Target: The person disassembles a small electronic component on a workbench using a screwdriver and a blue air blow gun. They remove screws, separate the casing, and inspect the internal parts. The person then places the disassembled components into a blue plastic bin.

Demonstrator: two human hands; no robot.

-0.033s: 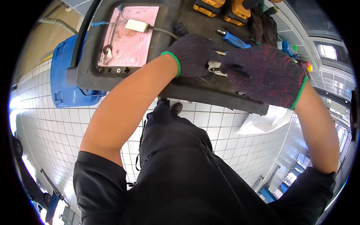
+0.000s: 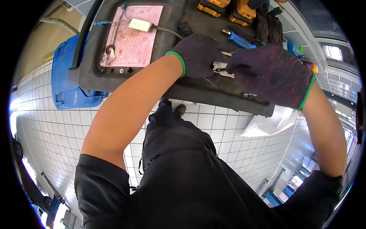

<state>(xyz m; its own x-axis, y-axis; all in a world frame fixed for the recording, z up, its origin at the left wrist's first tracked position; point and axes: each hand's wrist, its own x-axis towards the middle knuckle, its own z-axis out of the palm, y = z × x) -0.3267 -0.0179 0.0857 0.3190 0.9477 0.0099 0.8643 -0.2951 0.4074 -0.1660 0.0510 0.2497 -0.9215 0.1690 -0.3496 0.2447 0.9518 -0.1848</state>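
Note:
Both my hands wear dark knitted gloves with green cuffs and meet over the black cart top (image 2: 171,86). In my left hand (image 2: 198,56), the closed fingers grip a small whitish, metal-looking part (image 2: 221,68) with a dark opening. My right hand (image 2: 272,76) comes from the right, its fingers pinched together right against that part. Whatever the right fingertips hold is hidden by the glove. A thin pale strip (image 2: 226,54) shows between the hands, just behind the part. Beyond the right hand lies a blue-handled tool (image 2: 240,40) with a metal tip.
Pink ruled paper (image 2: 133,45) lies at the left under a cream box (image 2: 140,25) with a cable. Yellow-black power tool batteries (image 2: 209,7) stand at the back. Left of the cart is a blue bin (image 2: 68,76); a white sheet or bag (image 2: 270,124) hangs below its right end.
The right hand has shifted very slightly to the right, showing a little more of the pale part. The left hand keeps its grip.

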